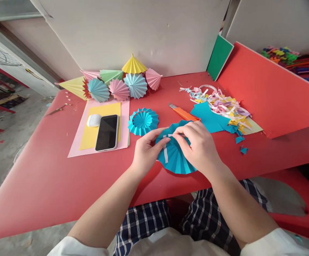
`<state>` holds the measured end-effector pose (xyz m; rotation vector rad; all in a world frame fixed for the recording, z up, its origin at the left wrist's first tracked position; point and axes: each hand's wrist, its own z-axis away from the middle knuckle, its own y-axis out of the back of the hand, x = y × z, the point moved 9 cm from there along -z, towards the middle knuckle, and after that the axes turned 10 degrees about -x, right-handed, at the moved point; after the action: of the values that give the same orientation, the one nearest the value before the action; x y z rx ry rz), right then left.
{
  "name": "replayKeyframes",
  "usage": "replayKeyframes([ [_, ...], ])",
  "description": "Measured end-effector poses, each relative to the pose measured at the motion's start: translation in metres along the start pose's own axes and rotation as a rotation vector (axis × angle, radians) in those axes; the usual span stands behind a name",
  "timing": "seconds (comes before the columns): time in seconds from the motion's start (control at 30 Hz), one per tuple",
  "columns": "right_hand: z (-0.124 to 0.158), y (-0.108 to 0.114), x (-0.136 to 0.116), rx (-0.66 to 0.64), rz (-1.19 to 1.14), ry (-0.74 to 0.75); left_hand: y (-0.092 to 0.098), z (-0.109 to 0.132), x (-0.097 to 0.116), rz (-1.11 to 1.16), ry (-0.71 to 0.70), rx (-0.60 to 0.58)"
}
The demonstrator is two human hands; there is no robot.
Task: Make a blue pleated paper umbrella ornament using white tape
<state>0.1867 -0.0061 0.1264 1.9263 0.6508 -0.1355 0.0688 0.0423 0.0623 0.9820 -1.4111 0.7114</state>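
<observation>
Paper fan [174,156], blue, pleated, near table [50,177] front edge | light, creasable; hold by folded rim | left hand [146,151] fingers pinch rim | right hand [199,145] pinches white strip [173,135]

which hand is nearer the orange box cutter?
Right. The right hand sits just below the orange box cutter; the left hand is farther, down to its left.

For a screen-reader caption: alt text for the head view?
Left hand and right hand hold a pleated blue paper fan on a red table, the right hand pinching a white strip.
</observation>
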Motion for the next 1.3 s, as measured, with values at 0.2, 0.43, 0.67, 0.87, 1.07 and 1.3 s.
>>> replayKeyframes([
  [0.2, 0.0000, -0.0022, -0.0011, 0.011, 0.038, 0.008, -0.0008, 0.0007, 0.0003, -0.050, -0.005, -0.007],
  [0.43, 0.0011, -0.0038, -0.0008, 0.013, 0.055, -0.008, -0.0026, 0.0006, 0.0000, -0.025, -0.011, -0.013],
  [0.67, 0.0018, -0.0048, 0.0012, 0.036, 0.055, -0.039, -0.0037, 0.0006, -0.0038, 0.025, 0.016, -0.021],
  [0.87, 0.0031, -0.0051, 0.0022, 0.055, 0.065, -0.059, -0.0035, 0.0013, -0.0044, 0.063, 0.036, -0.019],
  [1.07, 0.0031, -0.0039, 0.0017, 0.063, 0.084, -0.068, -0.0037, 0.0019, -0.0012, 0.048, 0.013, -0.021],
  [1.3, 0.0029, -0.0037, -0.0008, 0.065, 0.117, -0.074, -0.0010, 0.0027, -0.0039, -0.002, 0.014, 0.024],
])
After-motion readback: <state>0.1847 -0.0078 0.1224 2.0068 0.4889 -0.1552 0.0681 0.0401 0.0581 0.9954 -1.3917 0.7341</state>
